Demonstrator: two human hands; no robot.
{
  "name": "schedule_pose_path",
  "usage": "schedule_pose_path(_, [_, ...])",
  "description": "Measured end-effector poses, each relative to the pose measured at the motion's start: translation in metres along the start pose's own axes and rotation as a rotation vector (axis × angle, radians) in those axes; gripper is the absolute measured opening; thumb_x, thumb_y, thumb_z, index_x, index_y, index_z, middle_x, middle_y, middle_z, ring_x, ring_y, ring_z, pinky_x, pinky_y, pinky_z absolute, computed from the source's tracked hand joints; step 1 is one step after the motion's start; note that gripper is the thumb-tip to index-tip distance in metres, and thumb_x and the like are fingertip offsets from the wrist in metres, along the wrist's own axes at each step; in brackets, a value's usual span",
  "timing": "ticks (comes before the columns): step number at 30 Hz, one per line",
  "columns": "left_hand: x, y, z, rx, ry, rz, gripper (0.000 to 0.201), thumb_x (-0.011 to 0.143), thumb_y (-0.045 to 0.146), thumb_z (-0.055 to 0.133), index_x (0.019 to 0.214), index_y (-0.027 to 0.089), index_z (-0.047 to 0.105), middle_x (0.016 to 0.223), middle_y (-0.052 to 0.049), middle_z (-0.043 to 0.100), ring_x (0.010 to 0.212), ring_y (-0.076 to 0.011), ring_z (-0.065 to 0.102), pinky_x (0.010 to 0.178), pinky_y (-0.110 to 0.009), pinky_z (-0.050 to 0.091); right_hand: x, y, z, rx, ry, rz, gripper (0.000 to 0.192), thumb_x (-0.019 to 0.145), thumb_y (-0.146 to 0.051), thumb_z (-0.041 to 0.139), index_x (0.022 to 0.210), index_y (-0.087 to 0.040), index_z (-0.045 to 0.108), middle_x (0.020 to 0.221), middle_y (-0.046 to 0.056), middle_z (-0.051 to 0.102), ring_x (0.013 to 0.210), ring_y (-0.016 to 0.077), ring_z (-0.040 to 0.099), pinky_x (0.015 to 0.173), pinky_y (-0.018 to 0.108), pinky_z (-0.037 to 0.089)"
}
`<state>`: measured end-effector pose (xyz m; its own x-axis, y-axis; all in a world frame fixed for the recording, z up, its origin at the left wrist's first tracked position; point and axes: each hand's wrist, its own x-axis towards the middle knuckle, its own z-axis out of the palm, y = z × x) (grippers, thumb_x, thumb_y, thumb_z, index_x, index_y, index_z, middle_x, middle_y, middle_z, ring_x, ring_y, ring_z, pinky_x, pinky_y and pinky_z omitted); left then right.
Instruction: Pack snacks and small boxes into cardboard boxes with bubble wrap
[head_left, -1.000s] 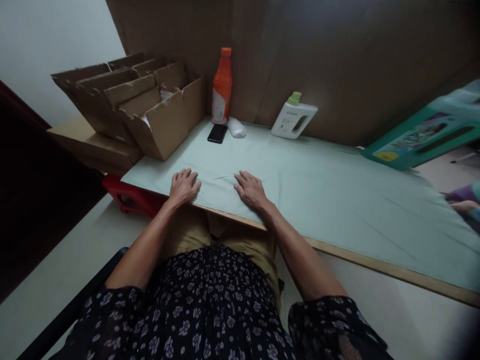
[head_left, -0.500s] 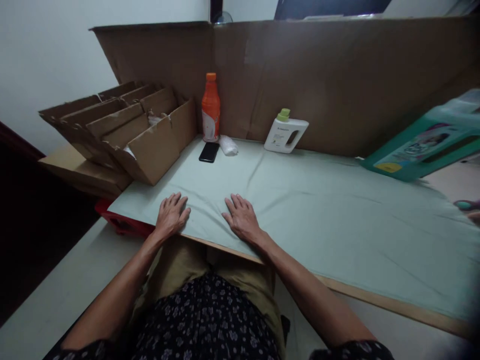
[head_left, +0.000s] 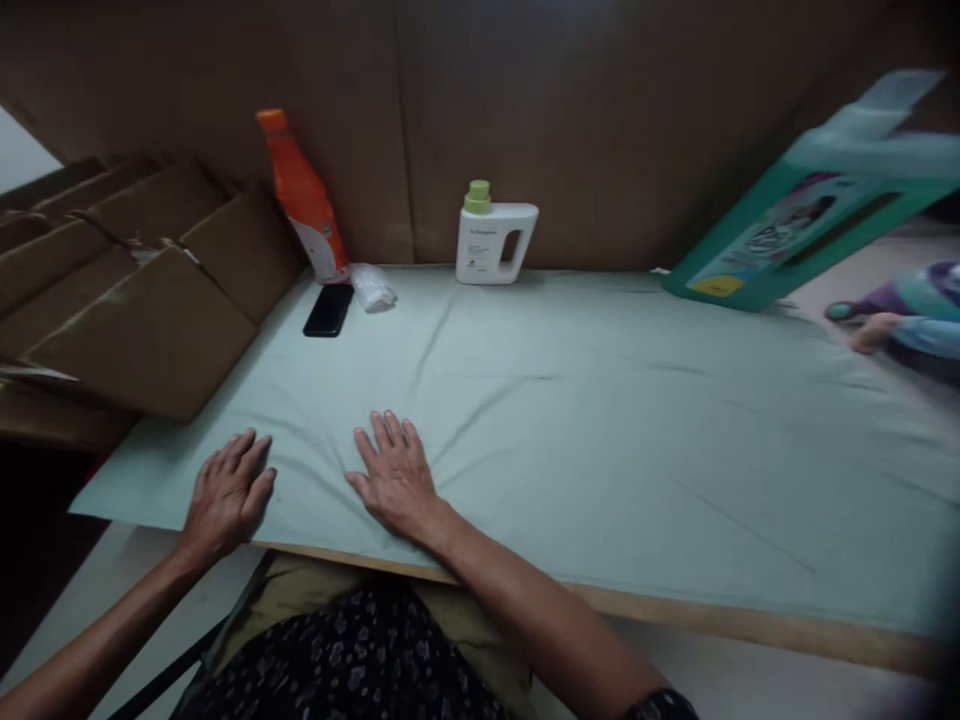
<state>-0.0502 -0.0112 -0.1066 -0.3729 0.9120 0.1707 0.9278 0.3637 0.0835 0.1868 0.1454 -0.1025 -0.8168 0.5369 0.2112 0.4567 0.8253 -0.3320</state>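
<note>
My left hand (head_left: 227, 492) lies flat on the pale green cloth (head_left: 600, 430) near the table's front edge, palm down, holding nothing. To its right my right hand (head_left: 396, 475) rests palm down on the same cloth, fingers spread. Creases run through the cloth around both hands. Beyond them lies a black phone (head_left: 328, 310), with a small white plastic-wrapped bundle (head_left: 373, 288) beside it. An orange bottle (head_left: 306, 205) stands behind the phone. A white jug with a green cap (head_left: 491, 242) stands at the back.
A divided cardboard box (head_left: 157, 330) stands at the left. A cardboard panel (head_left: 585, 130) walls off the back. At the back right is a large jug of green liquid (head_left: 795, 220). Past the right edge, another person's hand (head_left: 874, 332) shows beside something purple and teal.
My view has turned to the right and tipped down, so everything sits further left. Both hands stay flat on the cloth. More of the other person's hand and sleeve shows at the right.
</note>
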Motion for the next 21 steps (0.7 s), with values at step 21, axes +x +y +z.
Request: schedule_pose_path(21, [-0.001, 0.008, 0.0, 0.039, -0.004, -0.018, 0.06, 0.103, 0.043, 0.023, 0.145, 0.012, 0.054, 0.157, -0.019, 0.045, 0.149, -0.0341, 0.036, 0.12, -0.057, 0.028, -0.233, 0.262, -0.183, -0.356, 0.229, 1.634, 0.098, 0.094, -0.065, -0.003, 0.154, -0.002, 0.041, 0.138, 0.044, 0.043, 0.139, 0.0453, 0.038, 0.087, 0.063, 0.029])
